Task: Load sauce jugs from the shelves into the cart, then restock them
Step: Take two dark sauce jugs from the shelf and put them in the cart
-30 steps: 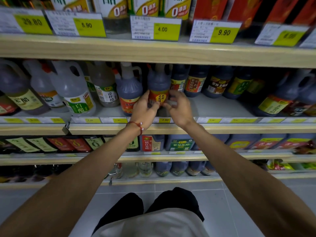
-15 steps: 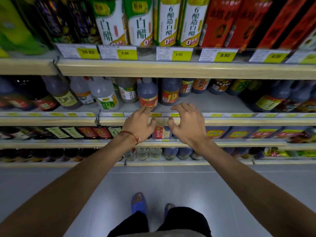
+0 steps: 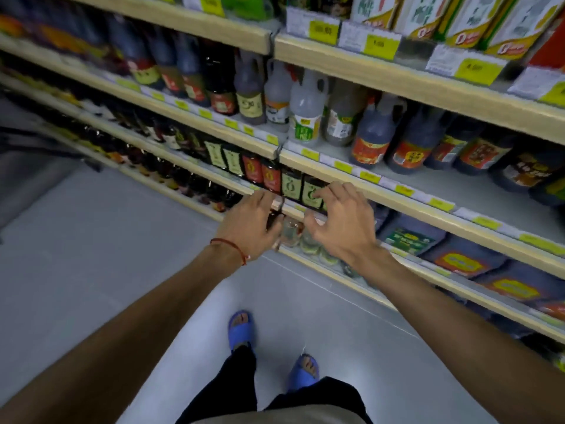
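Two dark sauce jugs with red labels (image 3: 371,139) stand side by side on the middle shelf (image 3: 428,182), beside a clear white-vinegar jug (image 3: 307,114). My left hand (image 3: 249,223), with a red string at the wrist, and my right hand (image 3: 339,221) hover in front of the lower shelves, away from the jugs. Both hands have loosely spread fingers and hold nothing. Between them I see small clear bottles (image 3: 290,232) on the bottom shelf.
Long wooden shelves run diagonally from upper left to lower right, packed with dark bottles (image 3: 214,84) and flat refill pouches (image 3: 458,258). Yellow price tags (image 3: 380,45) line the edges. A grey cart edge (image 3: 46,142) shows at far left. My blue sandals (image 3: 241,328) stand on pale floor.
Both hands let go of the red-labelled jug and drew back and down from the shelf. My view swung left, so the shelves now slant.
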Demonstrator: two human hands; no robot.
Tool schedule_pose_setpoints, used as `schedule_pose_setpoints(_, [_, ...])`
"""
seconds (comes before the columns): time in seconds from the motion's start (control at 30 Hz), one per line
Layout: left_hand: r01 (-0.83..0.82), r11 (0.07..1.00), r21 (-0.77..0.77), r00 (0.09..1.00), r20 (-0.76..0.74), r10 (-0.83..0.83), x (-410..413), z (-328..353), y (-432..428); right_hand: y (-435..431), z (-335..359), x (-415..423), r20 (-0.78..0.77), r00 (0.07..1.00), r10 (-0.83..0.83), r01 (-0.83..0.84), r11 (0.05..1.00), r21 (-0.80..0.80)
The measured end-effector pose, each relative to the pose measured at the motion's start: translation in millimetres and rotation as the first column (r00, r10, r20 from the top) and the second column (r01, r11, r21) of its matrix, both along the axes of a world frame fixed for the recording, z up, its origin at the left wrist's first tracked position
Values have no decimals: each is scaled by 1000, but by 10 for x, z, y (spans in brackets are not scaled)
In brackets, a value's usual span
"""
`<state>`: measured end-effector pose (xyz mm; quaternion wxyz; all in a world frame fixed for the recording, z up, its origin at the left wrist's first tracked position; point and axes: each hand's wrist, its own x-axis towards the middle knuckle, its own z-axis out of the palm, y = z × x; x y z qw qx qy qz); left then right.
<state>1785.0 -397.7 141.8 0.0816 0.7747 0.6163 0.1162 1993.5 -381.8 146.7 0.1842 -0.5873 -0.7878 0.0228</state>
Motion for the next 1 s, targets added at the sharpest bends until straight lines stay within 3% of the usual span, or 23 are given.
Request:
schedule_pose_setpoints(0.17, [-169, 985, 38, 982, -82, 171, -890, -76, -399, -52, -50, -913, 15, 975, 220, -221, 975, 38])
schedule_pose_setpoints(0.43, [-404, 914, 32, 891, -215, 401, -2533, -220, -789, 1, -231, -2780, 49, 844, 535, -536, 843, 36])
schedule_pose_setpoints(0.67, [-534, 845, 37, 791, -332, 515, -3973, -231, -913, 141, -265, -4424, 59, 780, 623, -625, 780, 26])
schedule_pose_setpoints(1.0, [-712, 700, -50, 685, -269, 677, -5664, -359, -502, 701, -448, -6261, 33, 736, 676, -676, 737, -8])
